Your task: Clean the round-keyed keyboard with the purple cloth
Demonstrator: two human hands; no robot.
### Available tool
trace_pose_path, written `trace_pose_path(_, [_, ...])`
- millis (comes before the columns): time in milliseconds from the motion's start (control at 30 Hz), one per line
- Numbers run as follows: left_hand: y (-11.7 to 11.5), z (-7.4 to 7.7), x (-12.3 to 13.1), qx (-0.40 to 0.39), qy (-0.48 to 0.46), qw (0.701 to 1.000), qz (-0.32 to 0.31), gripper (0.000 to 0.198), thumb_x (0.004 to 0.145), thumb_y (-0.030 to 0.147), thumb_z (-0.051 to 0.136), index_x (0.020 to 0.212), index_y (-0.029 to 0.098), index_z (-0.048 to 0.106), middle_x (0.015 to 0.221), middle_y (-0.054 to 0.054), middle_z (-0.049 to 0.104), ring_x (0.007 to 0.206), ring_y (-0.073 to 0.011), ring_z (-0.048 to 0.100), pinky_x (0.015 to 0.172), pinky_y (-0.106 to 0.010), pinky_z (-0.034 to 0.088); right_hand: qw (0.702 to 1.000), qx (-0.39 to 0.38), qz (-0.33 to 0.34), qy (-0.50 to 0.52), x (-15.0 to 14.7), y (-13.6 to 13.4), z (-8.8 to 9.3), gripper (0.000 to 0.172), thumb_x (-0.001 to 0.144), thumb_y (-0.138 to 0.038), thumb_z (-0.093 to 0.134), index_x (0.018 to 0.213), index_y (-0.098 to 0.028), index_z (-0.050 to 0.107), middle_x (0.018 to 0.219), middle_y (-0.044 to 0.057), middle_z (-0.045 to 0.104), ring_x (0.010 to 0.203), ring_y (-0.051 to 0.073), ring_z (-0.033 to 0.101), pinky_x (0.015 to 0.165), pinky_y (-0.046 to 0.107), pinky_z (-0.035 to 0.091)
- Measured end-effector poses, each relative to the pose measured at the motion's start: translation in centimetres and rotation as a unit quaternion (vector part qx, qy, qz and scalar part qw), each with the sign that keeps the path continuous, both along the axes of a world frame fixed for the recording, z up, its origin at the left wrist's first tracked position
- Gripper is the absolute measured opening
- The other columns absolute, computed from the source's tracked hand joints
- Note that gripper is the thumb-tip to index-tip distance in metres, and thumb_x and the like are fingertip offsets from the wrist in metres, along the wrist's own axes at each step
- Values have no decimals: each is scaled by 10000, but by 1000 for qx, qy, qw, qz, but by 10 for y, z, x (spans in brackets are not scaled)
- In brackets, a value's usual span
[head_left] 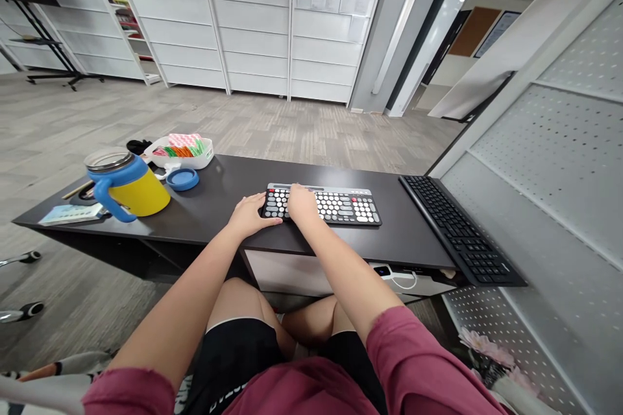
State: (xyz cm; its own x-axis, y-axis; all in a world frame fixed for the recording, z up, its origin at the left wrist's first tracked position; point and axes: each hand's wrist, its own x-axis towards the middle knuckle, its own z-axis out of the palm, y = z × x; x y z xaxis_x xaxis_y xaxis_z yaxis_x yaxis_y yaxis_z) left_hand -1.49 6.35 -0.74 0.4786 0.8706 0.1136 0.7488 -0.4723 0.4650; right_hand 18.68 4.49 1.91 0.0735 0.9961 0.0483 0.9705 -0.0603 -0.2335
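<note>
A grey and black keyboard (pixel 341 207) with round white and grey keys lies on the dark desk in front of me. My left hand (pixel 249 215) grips its left end, with the thumb along the front edge and the fingers at the far left corner. Over the left part of the keys, my right hand (pixel 302 204) is closed with its fingers curled down. The back of that hand hides the fingertips and whatever may be between them, along with the keys below.
A yellow and blue mug (pixel 141 191) stands at the left, near a blue lid (pixel 182 179) and a white basket (pixel 207 154) of colourful packets. A long black keyboard (pixel 452 227) lies at the right end, beside a perforated panel (pixel 559 142). The desk (pixel 399 240) has a front edge close to my knees.
</note>
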Motion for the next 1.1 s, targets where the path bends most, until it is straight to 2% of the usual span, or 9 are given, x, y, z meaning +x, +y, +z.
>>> trace_pose_path(200, [2, -1, -1, -1, 6, 1000, 0, 1058, 786, 867, 743, 1652, 276, 597, 1750, -129, 502, 1641, -423, 426, 1380, -637, 217, 992, 10, 126, 13, -28, 9, 4, 408, 1108, -177, 455, 1468, -144, 644, 1454, 172, 736, 1270, 303, 721, 1081, 410, 527])
trace_pose_path(333, [2, 0, -1, -9, 11, 1000, 10, 1069, 771, 861, 766, 1635, 248, 614, 1733, -155, 519, 1645, -416, 421, 1381, -624, 224, 978, 24, 197, 58, -7, -3, 5, 443, 1176, -265, 393, 1546, -252, 636, 1458, 81, 761, 1298, 253, 718, 1101, 364, 520])
trace_pose_path(533, [2, 2, -2, -3, -1, 1000, 8, 1007, 755, 835, 806, 1602, 315, 647, 1728, -100, 542, 1633, -397, 447, 1382, -573, 245, 910, 0, 286, 299, 48, -29, 8, 367, 1131, -254, 489, 1320, -316, 798, 1366, -16, 810, 1273, 194, 739, 1189, 372, 509])
trace_pose_path(633, [1, 4, -2, -8, -3, 1000, 15, 1041, 736, 831, 826, 1613, 305, 637, 1729, -109, 540, 1628, -402, 453, 1379, -560, 257, 874, 21, 206, 439, 92, -32, 6, 349, 1102, -356, 515, 1266, -283, 814, 1266, 18, 835, 1153, 218, 771, 1083, 399, 591])
trace_pose_path(733, [1, 5, -2, -14, 2, 1000, 21, 1091, 734, 836, 823, 1639, 265, 609, 1744, -139, 512, 1635, -398, 443, 1382, -561, 251, 838, 167, 50, 517, 153, -33, -2, 399, 1064, -432, 515, 1259, -244, 809, 1183, 63, 837, 1052, 235, 779, 1006, 422, 626])
trace_pose_path(833, [0, 7, -2, -16, 4, 1000, 21, 1093, 741, 841, 811, 1644, 261, 603, 1748, -140, 505, 1640, -398, 435, 1386, -565, 237, 829, 338, -130, 425, 218, -43, -17, 433, 1036, -387, 531, 1359, -247, 782, 1322, 91, 802, 1230, 242, 725, 1169, 455, 526])
trace_pose_path(933, [0, 8, -2, -16, 3, 1000, 20, 1088, 745, 839, 807, 1646, 263, 603, 1747, -134, 509, 1638, -401, 437, 1385, -560, 246, 826, 346, -274, 351, 261, -58, -35, 546, 1005, -307, 510, 1510, -231, 706, 1433, 126, 760, 1338, 271, 679, 1246, 512, 442])
trace_pose_path(1000, [0, 8, -1, -14, 3, 1000, 22, 1088, 746, 833, 810, 1649, 264, 598, 1745, -132, 513, 1637, -402, 438, 1385, -560, 246, 826, 324, -307, 345, 269, -63, -45, 600, 978, -242, 492, 1543, -239, 694, 1475, 120, 743, 1355, 263, 673, 1251, 504, 433])
trace_pose_path(1100, [0, 8, -1, -10, 4, 1000, 20, 1080, 756, 819, 810, 1654, 261, 591, 1744, -134, 513, 1635, -399, 441, 1384, -556, 247, 860, 270, -257, 349, 261, -62, -51, 519, 950, -206, 502, 1351, -257, 828, 1344, 85, 810, 1244, 244, 723, 1179, 444, 498])
